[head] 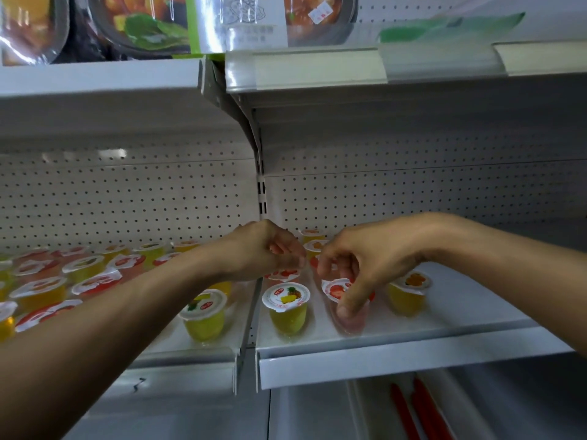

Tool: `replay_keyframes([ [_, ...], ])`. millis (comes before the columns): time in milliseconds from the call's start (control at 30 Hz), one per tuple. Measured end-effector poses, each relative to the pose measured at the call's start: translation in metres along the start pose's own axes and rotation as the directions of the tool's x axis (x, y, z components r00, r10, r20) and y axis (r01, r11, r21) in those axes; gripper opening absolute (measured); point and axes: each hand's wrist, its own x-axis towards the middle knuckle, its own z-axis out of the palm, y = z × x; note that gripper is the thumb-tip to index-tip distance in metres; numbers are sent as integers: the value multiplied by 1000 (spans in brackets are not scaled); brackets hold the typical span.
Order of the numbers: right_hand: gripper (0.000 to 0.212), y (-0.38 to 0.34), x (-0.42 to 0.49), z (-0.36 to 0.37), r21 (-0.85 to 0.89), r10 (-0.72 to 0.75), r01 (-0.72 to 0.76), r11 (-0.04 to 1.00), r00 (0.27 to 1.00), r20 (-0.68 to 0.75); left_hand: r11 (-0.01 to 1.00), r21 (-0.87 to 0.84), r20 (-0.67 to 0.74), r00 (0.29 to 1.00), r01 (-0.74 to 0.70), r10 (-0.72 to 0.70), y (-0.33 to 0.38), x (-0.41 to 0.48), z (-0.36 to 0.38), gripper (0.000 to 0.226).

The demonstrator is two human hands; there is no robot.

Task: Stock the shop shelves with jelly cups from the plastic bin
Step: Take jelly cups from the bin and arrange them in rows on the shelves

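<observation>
Two white shelves meet at a central upright. The left shelf holds several yellow and red jelly cups. On the right shelf stand a pineapple cup, an orange-lidded cup and more cups at the back. My right hand grips a pink strawberry cup standing on the shelf, thumb on its front wall and fingers over the lid. My left hand hovers with curled fingers over another strawberry-lidded cup; whether it holds that cup is hidden. The plastic bin is out of view.
The shelf above overhangs close over my hands and carries packaged meals on its left part. A perforated back panel closes the rear. Below the right shelf lie red stick-shaped items.
</observation>
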Motion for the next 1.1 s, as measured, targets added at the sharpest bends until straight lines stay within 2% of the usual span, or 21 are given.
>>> replay_keyframes([
  [133,48,-2,4,4,-9,-5,5,1000,999,-47,1000,17,0,1000,14,-14,1,-2,-2,18],
  [267,48,-1,-1,1,17,1,0,1000,998,-55,1000,8,-16,1000,4,-4,2,-1,-3,18],
  [367,42,13,-6,-22,127,5,25,992,974,-229,1000,4,-14,1000,-10,10,4,1,-5,18],
  [467,32,48,-1,-41,198,123,-43,979,905,-407,1000,21,-10,1000,-2,2,4,7,-6,21],
  [600,41,87,23,-29,124,279,-252,960,907,-314,997,74,28,1000,-11,9,7,18,-4,31],
  [733,55,102,49,-15,170,366,-336,927,907,-207,987,162,92,996,2,-17,11,32,-2,32],
  [867,59,110,72,-5,203,396,-363,909,905,-154,985,169,132,990,33,-55,12,46,2,31],
  [1100,40,112,101,-1,234,307,-259,937,930,-203,979,197,163,984,41,-74,10,60,7,32],
])
